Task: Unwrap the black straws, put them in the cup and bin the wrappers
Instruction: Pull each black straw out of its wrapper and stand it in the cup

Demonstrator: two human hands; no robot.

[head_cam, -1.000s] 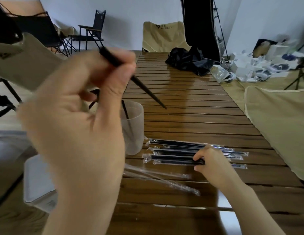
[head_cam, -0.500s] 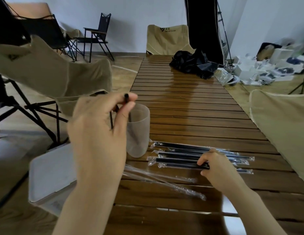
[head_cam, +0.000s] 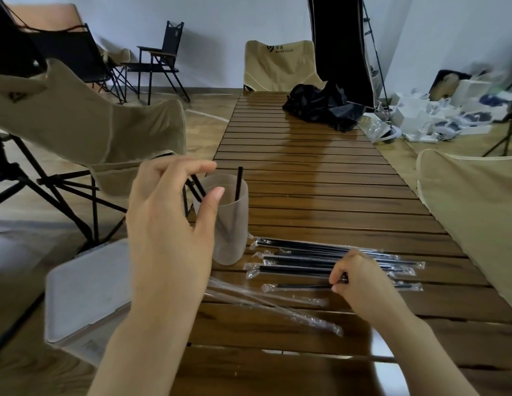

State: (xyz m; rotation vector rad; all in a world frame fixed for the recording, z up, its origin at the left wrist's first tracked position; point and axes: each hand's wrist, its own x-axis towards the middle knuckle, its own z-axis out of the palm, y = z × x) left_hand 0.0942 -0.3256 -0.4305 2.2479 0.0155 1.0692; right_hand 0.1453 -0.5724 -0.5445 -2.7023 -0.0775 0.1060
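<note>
A frosted cup (head_cam: 231, 238) stands on the slatted wooden table (head_cam: 306, 181). A bare black straw (head_cam: 239, 184) sticks up from the cup, and another (head_cam: 198, 187) leans behind my fingers. My left hand (head_cam: 169, 224) hovers beside the cup's rim, thumb and fingers apart, holding nothing. Several wrapped black straws (head_cam: 300, 251) lie in a row right of the cup. My right hand (head_cam: 360, 284) pinches the nearest wrapped straw (head_cam: 300, 286) at its middle. Two empty clear wrappers (head_cam: 272, 305) lie in front of the cup.
A grey lidded bin (head_cam: 86, 295) sits on the floor below the table's left edge. Beige folding chairs (head_cam: 91, 132) flank the table, one on the right (head_cam: 472, 212). A black bag (head_cam: 320, 107) lies at the table's far end.
My left hand brought the bare straw down into the cup and let go of it. My right hand stayed on the wrapped straws and pulled the nearest one slightly toward me.
</note>
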